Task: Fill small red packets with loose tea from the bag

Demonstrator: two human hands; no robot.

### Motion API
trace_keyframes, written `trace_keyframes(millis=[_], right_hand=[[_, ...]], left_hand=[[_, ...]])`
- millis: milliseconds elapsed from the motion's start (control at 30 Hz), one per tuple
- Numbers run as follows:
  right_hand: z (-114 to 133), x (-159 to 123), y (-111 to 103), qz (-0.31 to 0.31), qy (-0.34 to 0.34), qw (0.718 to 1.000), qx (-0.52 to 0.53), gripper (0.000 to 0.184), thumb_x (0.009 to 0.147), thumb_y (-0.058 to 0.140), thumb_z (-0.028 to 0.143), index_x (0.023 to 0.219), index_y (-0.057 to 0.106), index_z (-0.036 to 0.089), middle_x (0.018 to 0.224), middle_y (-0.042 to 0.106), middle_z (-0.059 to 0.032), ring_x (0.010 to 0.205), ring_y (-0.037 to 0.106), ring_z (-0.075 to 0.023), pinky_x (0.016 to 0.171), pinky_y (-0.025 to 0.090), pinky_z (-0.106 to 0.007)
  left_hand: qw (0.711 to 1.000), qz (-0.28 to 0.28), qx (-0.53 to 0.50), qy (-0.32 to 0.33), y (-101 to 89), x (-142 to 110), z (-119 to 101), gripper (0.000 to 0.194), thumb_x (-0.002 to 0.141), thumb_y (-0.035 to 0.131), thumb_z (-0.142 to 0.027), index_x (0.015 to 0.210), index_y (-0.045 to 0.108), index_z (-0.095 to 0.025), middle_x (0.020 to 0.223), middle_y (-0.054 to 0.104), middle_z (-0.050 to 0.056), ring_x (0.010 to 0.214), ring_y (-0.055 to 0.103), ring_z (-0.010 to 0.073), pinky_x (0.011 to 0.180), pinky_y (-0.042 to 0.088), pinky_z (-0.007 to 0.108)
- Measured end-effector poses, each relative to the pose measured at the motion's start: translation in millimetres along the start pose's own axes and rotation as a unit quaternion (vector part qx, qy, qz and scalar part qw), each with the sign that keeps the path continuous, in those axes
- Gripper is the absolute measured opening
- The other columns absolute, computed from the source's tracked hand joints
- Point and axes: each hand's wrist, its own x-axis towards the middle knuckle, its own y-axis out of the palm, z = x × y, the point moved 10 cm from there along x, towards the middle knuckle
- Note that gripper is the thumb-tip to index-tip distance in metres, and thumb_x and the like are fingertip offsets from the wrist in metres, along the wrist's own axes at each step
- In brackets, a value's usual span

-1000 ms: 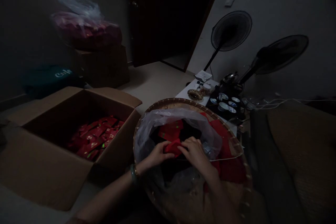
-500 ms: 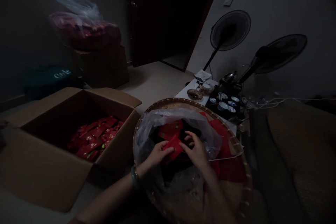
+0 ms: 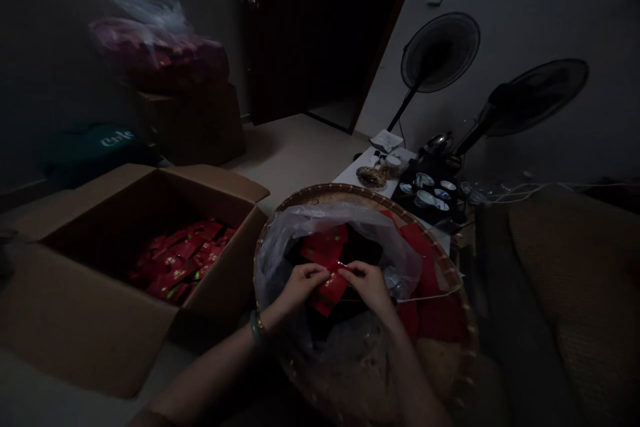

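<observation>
Above the plastic bag (image 3: 280,240) in the round woven tray (image 3: 320,195), my left hand (image 3: 303,285) pinches a small red packet (image 3: 332,292) with gold print. My right hand (image 3: 369,285) pinches the same packet from the other side, its thumb and forefinger close to the left ones. A tiny bright glint shows at the right fingertips, too small to name. Behind the hands, more red packets (image 3: 325,243) lie inside the bag on something dark. Flat red pieces (image 3: 435,310) rest in the tray's right side. A pale cord (image 3: 435,296) runs across there.
On the left stands an open cardboard box (image 3: 90,320) with many red packets (image 3: 183,260). A low table (image 3: 350,177) bearing a tea tray with cups (image 3: 425,199) is beyond the woven tray. Two fans (image 3: 440,53) stand by the wall. A filled bag (image 3: 165,60) tops another box.
The packet has turned and now hangs below my fingertips with its gold print showing. My right fingers, spread earlier, have closed into a pinch beside the left hand.
</observation>
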Motion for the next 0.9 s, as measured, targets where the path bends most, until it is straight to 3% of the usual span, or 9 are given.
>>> trace_keyframes(millis=[100, 233, 300, 433, 500, 633, 733, 833, 900], right_hand=[[-5.2, 0.1, 5.7, 0.013, 0.017, 1.0, 0.01, 0.027, 0.067, 0.063, 0.044, 0.065, 0.068, 0.017, 0.061, 0.067, -0.0018, 0.056, 0.058, -0.016, 0.054, 0.044, -0.025], [-5.2, 2.6, 9.6, 0.018, 0.022, 0.999, 0.018, 0.025, 0.064, 0.065, 0.042, 0.064, 0.068, 0.017, 0.062, 0.067, -0.0023, 0.058, 0.06, -0.017, 0.056, 0.045, -0.026], [-8.5, 4.6, 8.0, 0.02, 0.026, 0.999, 0.025, 0.024, 0.066, 0.064, 0.041, 0.067, 0.068, 0.017, 0.065, 0.068, -0.0031, 0.062, 0.061, -0.0179, 0.059, 0.047, -0.027], [-26.6, 2.2, -8.1, 0.014, 0.009, 1.0, 0.014, 0.035, 0.078, 0.051, 0.039, 0.103, 0.063, 0.018, 0.09, 0.068, -0.007, 0.081, 0.063, -0.0197, 0.068, 0.048, -0.031], [-36.5, -5.3, -10.5, 0.039, -0.029, 0.995, -0.086, 0.043, 0.075, 0.056, 0.034, 0.116, 0.056, 0.019, 0.104, 0.064, -0.0086, 0.095, 0.059, -0.0223, 0.077, 0.046, -0.035], [-63.4, -26.8, 4.8, 0.111, -0.073, 0.929, -0.345, 0.062, 0.063, 0.068, 0.019, 0.122, 0.052, 0.022, 0.115, 0.059, -0.0096, 0.106, 0.05, -0.0297, 0.088, 0.038, -0.044], [-74.0, -34.3, 14.6, 0.118, -0.086, 0.891, -0.43, 0.059, 0.064, 0.066, 0.015, 0.121, 0.052, 0.021, 0.111, 0.06, -0.0102, 0.101, 0.051, -0.0296, 0.085, 0.039, -0.043], [-74.9, -32.2, 16.8, 0.115, -0.104, 0.885, -0.439, 0.052, 0.069, 0.062, 0.015, 0.119, 0.053, 0.021, 0.109, 0.061, -0.0108, 0.099, 0.053, -0.0281, 0.083, 0.041, -0.041], [-75.3, -26.2, 10.0, 0.115, -0.102, 0.9, -0.407, 0.048, 0.071, 0.06, 0.019, 0.119, 0.053, 0.021, 0.11, 0.061, -0.0107, 0.1, 0.054, -0.027, 0.084, 0.041, -0.04]], left_hand=[[0.999, 0.017, -0.041, -0.027, 8.3, -4.3, 5.7, 0.036, 0.061, 0.071, -0.044, 0.07, 0.063, -0.011, 0.059, 0.057, -0.002, 0.055, 0.05, 0.0088, 0.054, 0.038, 0.019], [0.98, 0.128, -0.12, -0.092, 40.5, -11.6, 16.1, 0.048, 0.05, 0.081, -0.034, 0.087, 0.062, -0.011, 0.072, 0.062, 0.001, 0.06, 0.057, 0.0106, 0.059, 0.044, 0.021], [0.971, 0.144, -0.144, -0.125, 47.4, -13.0, 23.5, 0.051, 0.048, 0.082, -0.031, 0.089, 0.061, -0.01, 0.074, 0.063, 0.002, 0.063, 0.062, 0.0145, 0.06, 0.046, 0.023], [0.968, 0.115, -0.176, -0.139, 39.6, -7.5, 31.0, 0.045, 0.054, 0.08, -0.031, 0.088, 0.06, -0.01, 0.074, 0.063, 0.004, 0.068, 0.065, 0.0188, 0.057, 0.049, 0.025], [0.97, 0.106, -0.172, -0.136, 33.7, -4.7, 31.4, 0.045, 0.055, 0.08, -0.031, 0.09, 0.06, -0.011, 0.078, 0.065, 0.006, 0.069, 0.065, 0.0196, 0.055, 0.049, 0.025], [0.975, 0.091, -0.16, -0.123, 26.6, -0.4, 27.0, 0.045, 0.054, 0.08, -0.031, 0.089, 0.061, -0.011, 0.081, 0.066, 0.007, 0.07, 0.065, 0.0187, 0.056, 0.05, 0.024], [0.978, 0.08, -0.154, -0.115, 25.3, 2.7, 24.7, 0.044, 0.054, 0.08, -0.031, 0.088, 0.061, -0.01, 0.079, 0.065, 0.007, 0.069, 0.064, 0.0186, 0.056, 0.05, 0.025], [0.979, 0.072, -0.151, -0.115, 23.0, 6.3, 24.8, 0.044, 0.052, 0.08, -0.031, 0.086, 0.06, -0.01, 0.076, 0.065, 0.006, 0.068, 0.064, 0.0185, 0.055, 0.05, 0.025], [0.98, 0.063, -0.149, -0.115, 19.8, 9.0, 25.4, 0.045, 0.05, 0.081, -0.031, 0.083, 0.059, -0.01, 0.074, 0.064, 0.005, 0.066, 0.064, 0.0183, 0.055, 0.05, 0.025]])
